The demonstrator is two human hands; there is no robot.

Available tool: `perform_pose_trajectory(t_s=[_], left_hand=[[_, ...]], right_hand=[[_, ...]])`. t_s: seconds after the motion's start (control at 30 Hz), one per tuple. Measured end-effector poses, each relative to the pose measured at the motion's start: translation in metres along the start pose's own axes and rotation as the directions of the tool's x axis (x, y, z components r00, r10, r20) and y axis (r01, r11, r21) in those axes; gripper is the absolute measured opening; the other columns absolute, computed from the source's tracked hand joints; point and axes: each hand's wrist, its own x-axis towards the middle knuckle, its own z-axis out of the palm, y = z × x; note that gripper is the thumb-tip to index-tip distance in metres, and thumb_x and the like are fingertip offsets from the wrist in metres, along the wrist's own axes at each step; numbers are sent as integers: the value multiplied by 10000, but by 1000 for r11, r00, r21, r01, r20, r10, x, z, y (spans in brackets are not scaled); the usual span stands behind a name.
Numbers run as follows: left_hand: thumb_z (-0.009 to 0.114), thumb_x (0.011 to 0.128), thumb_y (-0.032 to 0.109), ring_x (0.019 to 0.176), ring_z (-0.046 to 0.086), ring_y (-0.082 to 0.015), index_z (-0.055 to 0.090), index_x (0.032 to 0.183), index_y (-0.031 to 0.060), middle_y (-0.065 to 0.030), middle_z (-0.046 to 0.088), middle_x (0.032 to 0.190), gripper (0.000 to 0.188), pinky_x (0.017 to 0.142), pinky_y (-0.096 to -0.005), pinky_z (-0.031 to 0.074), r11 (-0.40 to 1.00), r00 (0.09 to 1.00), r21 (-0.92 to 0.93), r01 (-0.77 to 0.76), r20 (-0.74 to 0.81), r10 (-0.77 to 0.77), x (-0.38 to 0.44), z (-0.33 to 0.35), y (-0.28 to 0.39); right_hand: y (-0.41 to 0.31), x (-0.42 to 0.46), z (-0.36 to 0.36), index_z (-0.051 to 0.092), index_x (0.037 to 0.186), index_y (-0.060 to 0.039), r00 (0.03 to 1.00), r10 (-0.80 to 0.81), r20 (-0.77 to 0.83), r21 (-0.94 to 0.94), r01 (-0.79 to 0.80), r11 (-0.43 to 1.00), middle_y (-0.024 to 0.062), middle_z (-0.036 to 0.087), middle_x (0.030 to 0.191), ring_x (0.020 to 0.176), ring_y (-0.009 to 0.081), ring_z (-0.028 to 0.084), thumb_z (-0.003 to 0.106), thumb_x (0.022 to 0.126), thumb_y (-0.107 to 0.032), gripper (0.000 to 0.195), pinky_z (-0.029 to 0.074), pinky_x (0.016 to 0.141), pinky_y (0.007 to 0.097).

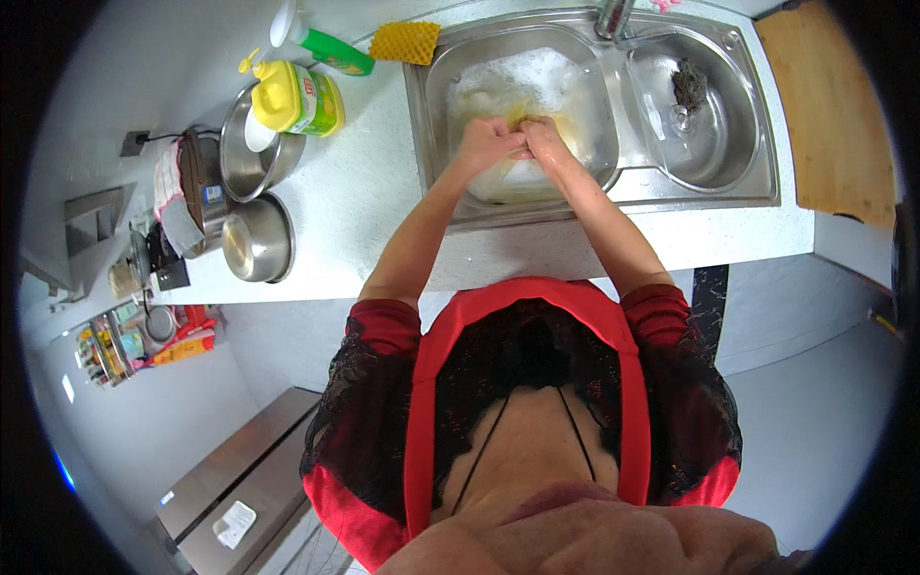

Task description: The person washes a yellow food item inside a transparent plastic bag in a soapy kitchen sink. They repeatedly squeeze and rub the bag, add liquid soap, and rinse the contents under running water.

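My left hand (pixel 486 145) and my right hand (pixel 544 139) meet over the large stainless steel sink bowl (pixel 436 93). Between them they grip a thin yellowish cloth (pixel 519 112); most of it is hidden by my fingers, so its exact kind cannot be told. Cloudy water topped with white suds (pixel 543 72) fills the bowl under my hands. To the right, the smaller round sink bowl (pixel 733 136) holds a dark scouring pad (pixel 690 85) close to its drain. A metal faucet (pixel 613 18) stands at the back between the bowls.
On the counter (pixel 359 180) left of the sink are a yellow sponge (pixel 405 43), a green bottle (pixel 336 52), a yellow detergent jug (pixel 298 99), a steel bowl (pixel 277 162) and a steel pot (pixel 257 237). A wooden board (pixel 826 108) stands at the right.
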Motion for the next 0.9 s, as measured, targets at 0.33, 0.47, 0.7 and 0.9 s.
perform_pose_trajectory(t_s=[0.33,0.47,0.7,0.9], left_hand=[[563,703,103,614,612,-343,596,692,62,-169,614,680,54,530,-440,488,710,860,692,-135,-274,431,3,-55,35],[562,685,76,685,636,-336,599,736,70,-146,634,741,63,579,-446,510,761,899,645,-65,-293,325,1,-37,43],[588,682,93,716,629,-353,589,746,70,-153,633,757,68,599,-453,506,849,929,504,-157,-215,300,22,10,4],[568,716,103,691,621,-373,580,756,71,-158,628,761,53,593,-463,507,847,921,525,-81,-285,265,56,19,-23]], right_hand=[[-9,11,-22,592,875,45,873,-412,-262,-663,147,734,137,641,763,649,232,628,473,797,-77,187,509,568,317],[-27,-21,19,574,794,0,647,-717,-260,-943,-12,331,176,592,762,809,351,587,615,737,-146,162,477,716,437],[-5,-21,33,536,886,3,672,-726,149,-933,338,121,211,554,851,812,373,551,564,725,-46,170,469,712,436],[31,72,-23,486,1135,-6,893,-414,178,-980,198,4,250,481,1149,1092,420,430,538,790,-188,393,387,909,427]])
